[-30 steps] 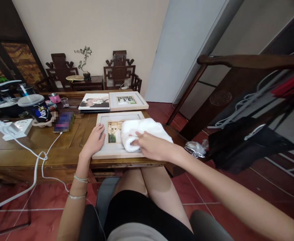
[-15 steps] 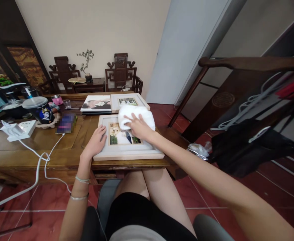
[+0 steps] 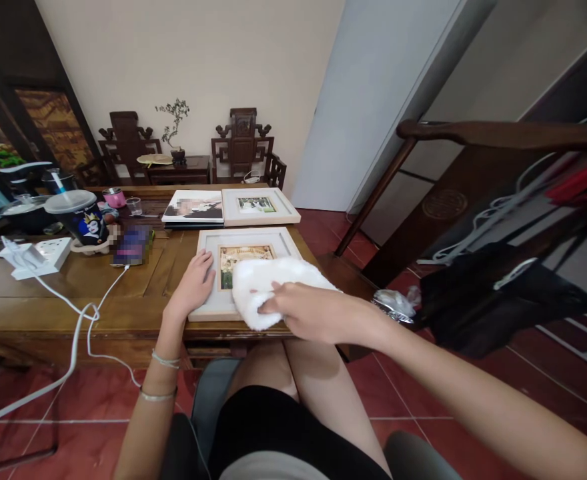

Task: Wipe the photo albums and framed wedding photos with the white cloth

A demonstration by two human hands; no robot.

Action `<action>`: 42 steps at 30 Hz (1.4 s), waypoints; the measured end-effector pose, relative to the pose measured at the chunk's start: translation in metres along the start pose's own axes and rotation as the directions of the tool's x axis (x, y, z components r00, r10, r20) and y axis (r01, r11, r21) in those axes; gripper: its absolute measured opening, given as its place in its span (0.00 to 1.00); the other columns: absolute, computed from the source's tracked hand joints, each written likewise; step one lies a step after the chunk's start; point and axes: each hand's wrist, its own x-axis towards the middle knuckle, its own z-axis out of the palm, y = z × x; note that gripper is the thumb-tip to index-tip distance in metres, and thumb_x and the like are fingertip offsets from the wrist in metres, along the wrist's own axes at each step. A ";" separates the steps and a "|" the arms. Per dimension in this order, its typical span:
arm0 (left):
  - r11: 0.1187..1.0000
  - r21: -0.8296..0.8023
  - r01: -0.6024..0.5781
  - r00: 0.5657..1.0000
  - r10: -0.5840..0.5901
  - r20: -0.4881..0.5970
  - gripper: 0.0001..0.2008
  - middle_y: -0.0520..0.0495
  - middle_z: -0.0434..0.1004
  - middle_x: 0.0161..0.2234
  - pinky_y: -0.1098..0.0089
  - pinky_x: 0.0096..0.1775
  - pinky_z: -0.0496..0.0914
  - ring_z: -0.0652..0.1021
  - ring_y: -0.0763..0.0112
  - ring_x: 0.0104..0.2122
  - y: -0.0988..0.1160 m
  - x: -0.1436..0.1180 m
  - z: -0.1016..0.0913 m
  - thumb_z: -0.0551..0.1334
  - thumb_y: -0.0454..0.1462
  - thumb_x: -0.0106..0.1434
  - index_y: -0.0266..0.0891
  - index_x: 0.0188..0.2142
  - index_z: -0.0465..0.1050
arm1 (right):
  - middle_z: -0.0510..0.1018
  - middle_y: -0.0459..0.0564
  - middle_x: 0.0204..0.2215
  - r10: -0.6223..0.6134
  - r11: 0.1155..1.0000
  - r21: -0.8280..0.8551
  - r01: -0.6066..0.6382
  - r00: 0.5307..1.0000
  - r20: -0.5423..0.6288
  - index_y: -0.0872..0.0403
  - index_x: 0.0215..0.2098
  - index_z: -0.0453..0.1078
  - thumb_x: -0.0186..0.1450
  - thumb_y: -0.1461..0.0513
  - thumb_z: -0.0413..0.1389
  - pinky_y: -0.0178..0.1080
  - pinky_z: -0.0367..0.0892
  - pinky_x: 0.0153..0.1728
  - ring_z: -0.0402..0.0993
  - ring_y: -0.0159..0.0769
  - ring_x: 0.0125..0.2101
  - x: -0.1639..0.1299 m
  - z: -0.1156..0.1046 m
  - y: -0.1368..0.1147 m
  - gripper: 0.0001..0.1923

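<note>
The wooden table [image 3: 123, 287] is carrying a white picture frame [image 3: 246, 239] lying flat at its near right edge. The right hand [image 3: 308, 310] is clutching a white cloth [image 3: 268, 280] over the frame's near right corner, while the left hand [image 3: 193, 283] is resting open and flat on its left border, bare tabletop lying leftward.

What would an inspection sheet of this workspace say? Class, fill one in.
Surface: brown wooden table, polished.
Job's things: pale wooden picture frame lying flat; fluffy white cloth on its lower right.
Clutter: two more framed pictures, dark printed lidded cup, phone.
Hands: left hand flat on frame's left edge; right hand pressing the cloth.
Cables: white power strip, white cable hanging over table edge.
Surroundings: carved dark chairs, red floor tiles.
</note>
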 end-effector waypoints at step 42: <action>0.997 -0.065 -0.046 0.999 0.044 -0.023 0.24 0.36 0.63 0.64 0.50 0.66 0.52 0.58 0.57 0.67 -0.004 0.000 0.001 0.47 0.38 0.69 0.32 0.60 0.66 | 0.44 0.50 0.72 0.167 0.971 -0.112 -0.209 0.938 -0.305 0.50 0.64 0.64 0.60 0.77 0.46 0.73 0.50 0.58 0.36 0.66 0.68 0.111 0.014 0.049 0.36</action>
